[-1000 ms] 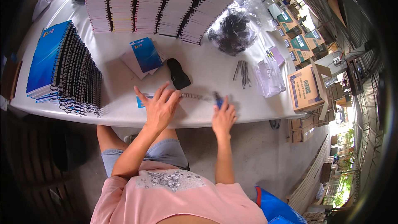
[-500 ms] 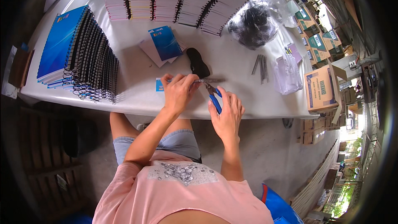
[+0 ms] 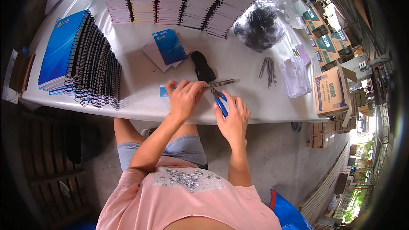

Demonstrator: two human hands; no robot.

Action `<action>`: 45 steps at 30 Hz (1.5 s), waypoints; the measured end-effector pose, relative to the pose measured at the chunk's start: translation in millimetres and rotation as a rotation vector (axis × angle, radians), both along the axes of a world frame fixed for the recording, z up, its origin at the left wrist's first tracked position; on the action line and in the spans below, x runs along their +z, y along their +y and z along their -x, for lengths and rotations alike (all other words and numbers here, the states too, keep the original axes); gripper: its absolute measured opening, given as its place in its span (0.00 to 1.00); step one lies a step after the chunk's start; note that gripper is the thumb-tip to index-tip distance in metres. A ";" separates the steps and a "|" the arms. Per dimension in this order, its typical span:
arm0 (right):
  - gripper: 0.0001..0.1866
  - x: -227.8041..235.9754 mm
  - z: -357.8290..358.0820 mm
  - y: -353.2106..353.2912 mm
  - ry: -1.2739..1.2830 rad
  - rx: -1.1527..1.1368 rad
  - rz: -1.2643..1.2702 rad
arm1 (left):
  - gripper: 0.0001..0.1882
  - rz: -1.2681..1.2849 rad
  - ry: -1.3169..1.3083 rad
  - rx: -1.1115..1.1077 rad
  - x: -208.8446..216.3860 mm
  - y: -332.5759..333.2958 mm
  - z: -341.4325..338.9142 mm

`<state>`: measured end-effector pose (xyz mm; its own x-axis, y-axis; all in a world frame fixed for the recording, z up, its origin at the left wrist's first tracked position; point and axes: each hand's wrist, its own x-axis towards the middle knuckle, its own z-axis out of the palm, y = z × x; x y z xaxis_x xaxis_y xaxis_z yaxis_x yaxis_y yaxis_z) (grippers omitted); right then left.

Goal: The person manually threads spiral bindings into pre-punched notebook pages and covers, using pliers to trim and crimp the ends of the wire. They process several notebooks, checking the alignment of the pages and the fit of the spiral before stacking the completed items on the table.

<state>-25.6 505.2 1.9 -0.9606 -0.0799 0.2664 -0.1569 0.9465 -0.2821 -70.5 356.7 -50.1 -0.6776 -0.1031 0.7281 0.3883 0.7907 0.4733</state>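
Note:
Near the table's front edge, my left hand (image 3: 184, 98) is closed, fingertips pinching a dark spiral binding coil (image 3: 224, 82) that points out to the right. My right hand (image 3: 234, 119) is wrapped around blue-handled pliers (image 3: 222, 104), their jaws against the coil just beside my left fingertips. Whether the jaws grip the wire is too small to tell. Behind the coil lies a black oblong object (image 3: 202, 66). A small blue card or booklet (image 3: 163, 91) shows partly beside my left hand. Farther back, a blue notebook (image 3: 169, 46) rests on loose sheets.
At left stands a tall stack of blue spiral notebooks (image 3: 64, 53). Several stacks of bound notebooks (image 3: 170, 0) line the back. A plastic bag of dark coils (image 3: 260, 27), loose coils (image 3: 268, 71), a clear plastic packet (image 3: 296, 79) and a cardboard box (image 3: 331, 90) are at right.
The coil's free right end has swung slightly upward and away. Both hands stay nearly in place, holding the coil and the pliers. The whole view has shifted slightly.

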 end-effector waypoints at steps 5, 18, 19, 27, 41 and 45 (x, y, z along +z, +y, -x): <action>0.22 -1.0 0.9 -2.9 0.004 -0.003 -0.016 | 0.10 0.005 0.000 -0.001 -0.8 1.3 -0.7; 0.19 11.9 51.4 43.2 0.125 -0.173 0.473 | 0.21 0.209 -0.079 0.130 -14.2 -26.4 -4.9; 0.21 11.3 66.5 66.6 0.056 -0.249 0.311 | 0.21 0.218 -0.081 0.037 -12.7 -26.7 -5.4; 0.27 -47.9 116.0 62.7 -0.225 -0.385 -0.307 | 0.22 0.258 -0.185 -0.350 -6.9 -68.2 -5.7; 0.16 -16.4 120.8 3.9 -0.507 0.455 1.008 | 0.28 0.027 -0.182 -0.196 -15.4 -55.8 -13.1; 0.09 -39.3 85.0 10.5 -0.621 0.889 1.458 | 0.28 -0.024 -0.180 -0.225 -11.5 -54.7 -12.2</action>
